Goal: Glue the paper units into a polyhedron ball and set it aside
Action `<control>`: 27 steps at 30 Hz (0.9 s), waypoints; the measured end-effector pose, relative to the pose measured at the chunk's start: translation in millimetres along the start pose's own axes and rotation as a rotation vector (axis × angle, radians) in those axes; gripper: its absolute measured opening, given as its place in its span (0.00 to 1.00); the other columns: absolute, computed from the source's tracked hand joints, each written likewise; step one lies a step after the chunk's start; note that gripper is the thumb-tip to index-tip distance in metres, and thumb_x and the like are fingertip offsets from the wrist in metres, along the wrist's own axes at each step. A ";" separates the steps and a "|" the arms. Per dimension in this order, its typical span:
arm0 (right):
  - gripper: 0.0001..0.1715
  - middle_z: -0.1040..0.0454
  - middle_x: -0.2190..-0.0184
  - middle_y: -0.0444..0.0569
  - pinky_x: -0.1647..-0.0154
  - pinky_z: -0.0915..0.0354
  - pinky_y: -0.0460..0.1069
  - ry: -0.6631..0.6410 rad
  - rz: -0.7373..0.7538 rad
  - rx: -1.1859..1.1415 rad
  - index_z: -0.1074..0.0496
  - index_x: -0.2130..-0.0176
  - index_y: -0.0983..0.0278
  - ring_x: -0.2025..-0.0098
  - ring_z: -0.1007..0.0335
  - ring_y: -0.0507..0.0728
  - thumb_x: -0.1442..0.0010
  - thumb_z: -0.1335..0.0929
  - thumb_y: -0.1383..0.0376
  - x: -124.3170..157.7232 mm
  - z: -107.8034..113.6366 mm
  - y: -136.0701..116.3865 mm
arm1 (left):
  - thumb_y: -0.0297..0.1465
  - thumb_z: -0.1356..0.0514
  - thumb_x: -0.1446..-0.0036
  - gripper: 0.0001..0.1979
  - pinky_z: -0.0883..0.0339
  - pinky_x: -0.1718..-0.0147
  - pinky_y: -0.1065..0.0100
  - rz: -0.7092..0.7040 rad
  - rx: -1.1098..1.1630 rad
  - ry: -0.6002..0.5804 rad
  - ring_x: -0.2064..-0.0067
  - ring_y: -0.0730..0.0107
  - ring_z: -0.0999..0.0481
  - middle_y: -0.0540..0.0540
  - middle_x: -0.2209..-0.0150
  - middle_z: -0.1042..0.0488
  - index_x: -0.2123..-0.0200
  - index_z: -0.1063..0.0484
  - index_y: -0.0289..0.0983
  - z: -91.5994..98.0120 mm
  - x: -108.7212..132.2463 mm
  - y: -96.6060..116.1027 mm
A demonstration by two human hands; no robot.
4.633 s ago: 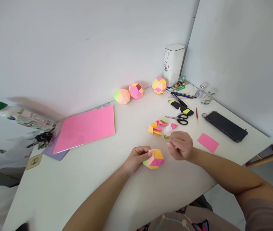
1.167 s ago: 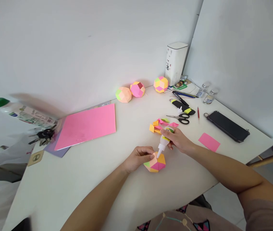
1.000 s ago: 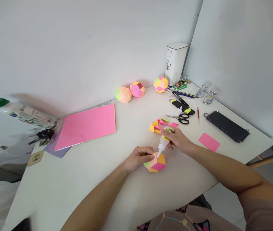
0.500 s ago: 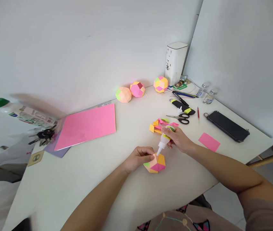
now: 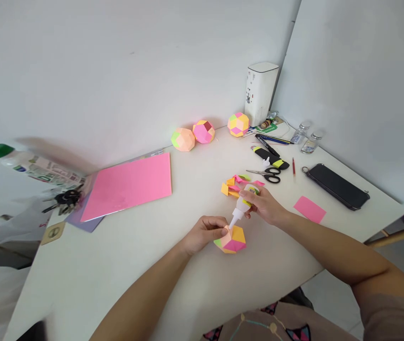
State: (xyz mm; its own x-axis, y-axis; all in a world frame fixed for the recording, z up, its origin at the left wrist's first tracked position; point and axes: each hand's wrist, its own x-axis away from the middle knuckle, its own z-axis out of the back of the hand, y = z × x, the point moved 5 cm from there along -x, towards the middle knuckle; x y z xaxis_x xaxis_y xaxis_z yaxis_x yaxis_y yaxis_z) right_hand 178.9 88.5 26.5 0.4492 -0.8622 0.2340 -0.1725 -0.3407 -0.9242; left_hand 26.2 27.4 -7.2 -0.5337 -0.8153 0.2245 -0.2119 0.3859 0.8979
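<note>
Between thumb and fingers, my left hand [image 5: 207, 233] pinches the top left of a many-coloured folded paper ball [image 5: 233, 241], with pink, orange, peach and green faces. My right hand [image 5: 263, 203] is wrapped round a white glue bottle [image 5: 243, 202], tipped nozzle-down. Its nozzle tip meets the upper side of the ball, close to my left thumb; whether glue is coming out is too small to tell. Just beyond the bottle lie several folded paper pieces [image 5: 231, 184] in orange, pink and green, partly hidden by it.
Three paper balls [image 5: 204, 132] rest along the wall. Scissors [image 5: 271, 176], a box cutter [image 5: 269, 157] and a phone [image 5: 337, 186] lie to the right, with a pink paper piece [image 5: 309, 210]. At left are pink sheets [image 5: 131, 187], keys [image 5: 67, 199] and a green-capped bottle [image 5: 41, 166].
The nozzle tip has shifted slightly left along the top of the paper ball, towards my left thumb. The ball has tilted a little in my left hand.
</note>
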 end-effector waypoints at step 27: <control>0.10 0.37 0.68 0.45 0.81 0.39 0.44 -0.160 0.132 0.073 0.34 0.72 0.63 0.69 0.34 0.53 0.51 0.29 0.64 -6.8 10.8 -5.7 | 0.33 0.30 0.62 0.09 0.40 0.75 0.70 0.052 0.309 0.227 0.76 0.72 0.30 0.48 0.79 0.26 0.75 0.23 0.34 17.6 -0.8 -8.4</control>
State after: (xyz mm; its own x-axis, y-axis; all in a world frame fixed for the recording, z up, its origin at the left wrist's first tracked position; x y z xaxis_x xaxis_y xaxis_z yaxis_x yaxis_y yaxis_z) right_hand 186.2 100.4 26.9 0.5616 -0.8250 0.0637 -0.1779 -0.1955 -0.9644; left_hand 14.0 32.4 -21.5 -0.3625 -0.8529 0.3758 -0.4443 0.5126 0.7347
